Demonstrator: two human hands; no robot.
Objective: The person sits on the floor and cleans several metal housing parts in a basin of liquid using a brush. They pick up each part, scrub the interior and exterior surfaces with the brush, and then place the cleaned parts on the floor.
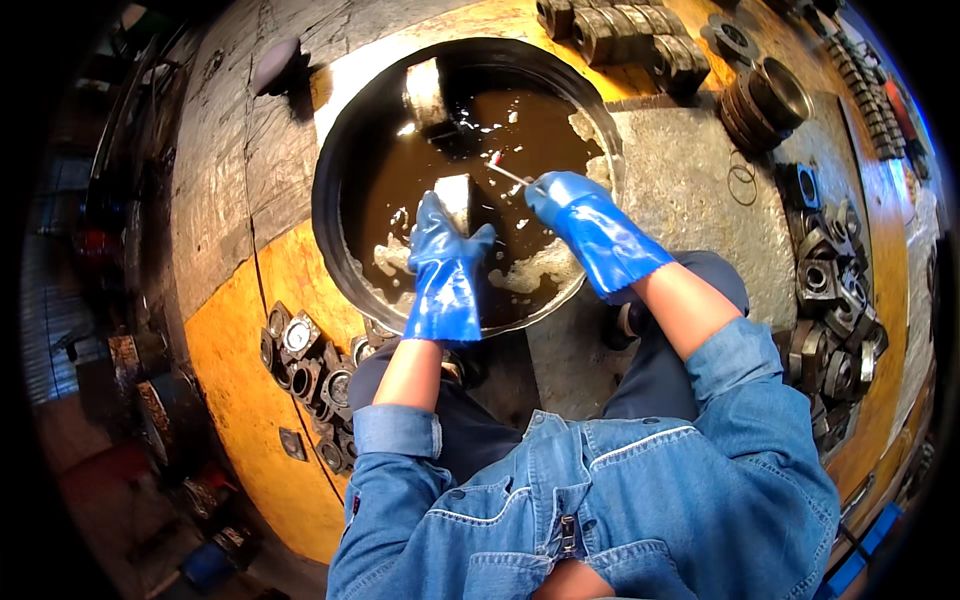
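Observation:
My left hand (447,252), in a blue rubber glove, is around the near end of a pale metal block (455,198), fingers along its left side and thumb at its right. The block stands partly in brown liquid inside a wide black round tub (331,165). My right hand (572,212), gloved the same way, is closed on a thin pale rod (510,174) with a small red-and-white end. This rod points left over the liquid. Another metal block (426,95) sits against the tub's far wall. The lower parts of both blocks are hidden.
Greasy metal parts (322,378) lie in a heap left of my legs. More square parts (835,300) are piled at the right. Stacked rings (765,103) and a row of heavy metal pieces (625,35) stand beyond the tub. A pale rounded object (277,66) is at far left.

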